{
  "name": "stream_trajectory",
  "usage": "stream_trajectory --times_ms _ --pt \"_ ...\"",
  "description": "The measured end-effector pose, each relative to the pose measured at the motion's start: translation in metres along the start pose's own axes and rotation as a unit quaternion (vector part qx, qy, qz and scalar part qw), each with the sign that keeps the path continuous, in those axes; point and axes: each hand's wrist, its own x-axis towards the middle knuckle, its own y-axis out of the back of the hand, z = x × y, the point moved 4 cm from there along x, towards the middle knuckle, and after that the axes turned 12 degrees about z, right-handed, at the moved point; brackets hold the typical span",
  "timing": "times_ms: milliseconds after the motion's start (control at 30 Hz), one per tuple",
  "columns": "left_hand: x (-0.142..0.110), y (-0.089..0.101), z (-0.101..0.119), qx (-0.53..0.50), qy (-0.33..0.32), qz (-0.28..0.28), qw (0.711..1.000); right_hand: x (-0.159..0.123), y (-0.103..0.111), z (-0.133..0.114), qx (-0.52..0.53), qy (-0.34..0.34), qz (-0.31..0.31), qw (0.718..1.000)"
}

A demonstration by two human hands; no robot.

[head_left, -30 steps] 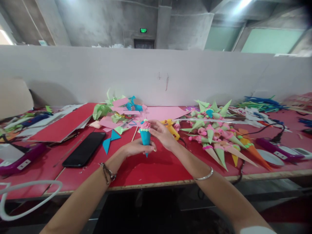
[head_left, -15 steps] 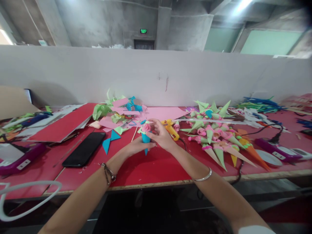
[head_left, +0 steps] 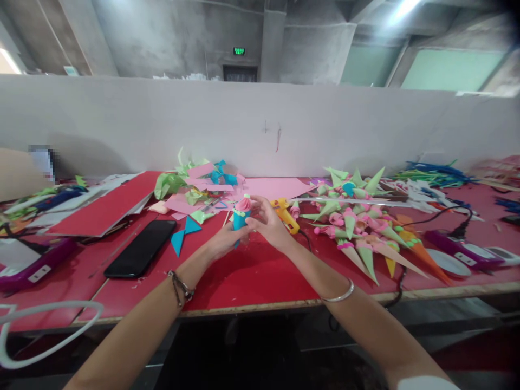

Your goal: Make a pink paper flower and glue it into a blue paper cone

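Note:
A blue paper ice cream cone [head_left: 241, 216] stands nearly upright between my hands, above the table. It has a pink swirled top with a pale green tip and a pale green trim round its rim. My left hand [head_left: 226, 241] is closed round the lower part of the cone, and its pointed end shows just below the fingers. From the right side, my right hand [head_left: 268, 222] reaches to the cone, thumb at its side and curled fingers at the pink top. A yellow glue gun [head_left: 286, 215] lies just beyond my right hand.
Flat blue paper triangles [head_left: 184, 234] and a black phone [head_left: 140, 249] lie to the left. Behind them is a heap of paper scraps [head_left: 199, 181]. Many finished paper cones [head_left: 361, 227] are piled on the right, near a purple power strip [head_left: 463, 252]. A grey partition [head_left: 244, 130] stands behind.
The cone has turned and tilted slightly in my hands, so more of its blue side and green trim shows. My left fingers have shifted lower around it.

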Motion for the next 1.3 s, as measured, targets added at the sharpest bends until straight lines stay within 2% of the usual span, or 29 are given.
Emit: stream_trajectory --times_ms 100,267,600,833,1033,1133,1300 --pt "0.003 0.001 0.003 -0.08 0.002 0.024 0.996 -0.001 0.0 -0.005 -0.052 0.038 0.011 0.998" --pt "0.004 0.002 0.007 -0.101 -0.012 0.05 0.994 -0.002 -0.003 -0.018 -0.134 0.123 -0.013 0.983" --pt "0.001 0.003 0.011 -0.081 -0.027 0.065 0.994 0.001 0.001 -0.025 -0.202 0.154 -0.001 0.967" --pt "0.003 0.005 0.011 -0.07 -0.029 0.065 0.995 -0.001 -0.001 -0.027 -0.256 0.205 -0.023 0.944" --pt "0.007 0.007 0.009 -0.07 -0.041 0.064 0.995 -0.003 -0.001 -0.029 -0.316 0.207 -0.04 0.925" --pt "0.007 0.007 0.01 -0.083 -0.039 0.069 0.993 -0.004 -0.002 -0.031 -0.314 0.209 -0.038 0.925" --pt "0.003 0.003 0.01 -0.109 -0.007 0.047 0.993 -0.007 -0.005 -0.035 -0.28 0.207 -0.004 0.937"
